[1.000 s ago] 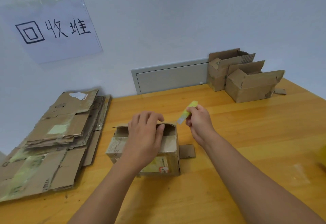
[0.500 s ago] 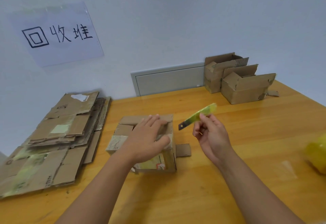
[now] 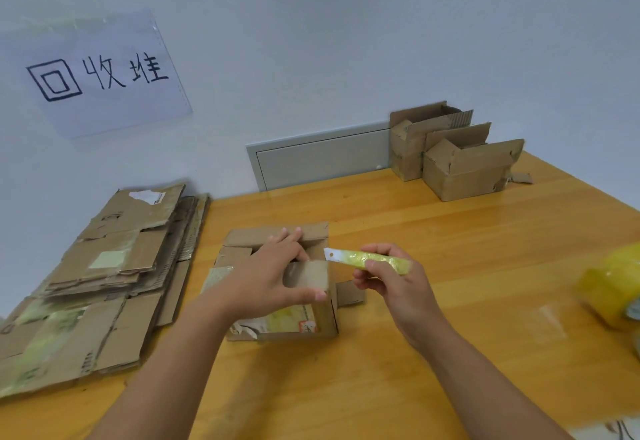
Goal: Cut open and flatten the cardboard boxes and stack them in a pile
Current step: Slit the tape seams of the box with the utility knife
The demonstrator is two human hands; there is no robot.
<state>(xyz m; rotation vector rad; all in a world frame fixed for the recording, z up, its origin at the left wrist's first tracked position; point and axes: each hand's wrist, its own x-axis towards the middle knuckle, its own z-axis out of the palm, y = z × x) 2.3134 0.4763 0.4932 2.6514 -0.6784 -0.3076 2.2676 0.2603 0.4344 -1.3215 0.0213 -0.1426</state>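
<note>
The left hand [image 3: 273,276] lies on top of the small box [image 3: 298,311], fingers reaching into its open top and the thumb hooked round the near flap, so it grips that flap. The box sits under this hand on the wooden table [image 3: 450,266], its flaps up and a torn label on the near face. A small loose scrap of cardboard [image 3: 349,292] lies on the table between the box and the right hand.

The right hand [image 3: 391,280] is just right of the box, its fingers curled tight round a yellow-green knife [image 3: 367,259]. The pale blade end points left and nearly touches the box's far right corner.

Well to the left of the left hand rests the pile of flattened boxes [image 3: 104,266], reaching to the table's back edge by the wall. Far beyond the right hand, at the back of the table, stand two open boxes [image 3: 464,169], one just behind the other. Out to the right of the right hand sits a blurred roll of yellow tape [image 3: 613,287].

The wall [image 3: 346,41] is plain pale grey. A paper sign [image 3: 104,75] with handwritten characters hangs above the pile, and a grey panel [image 3: 322,159] is set low in the wall, beyond both hands.
</note>
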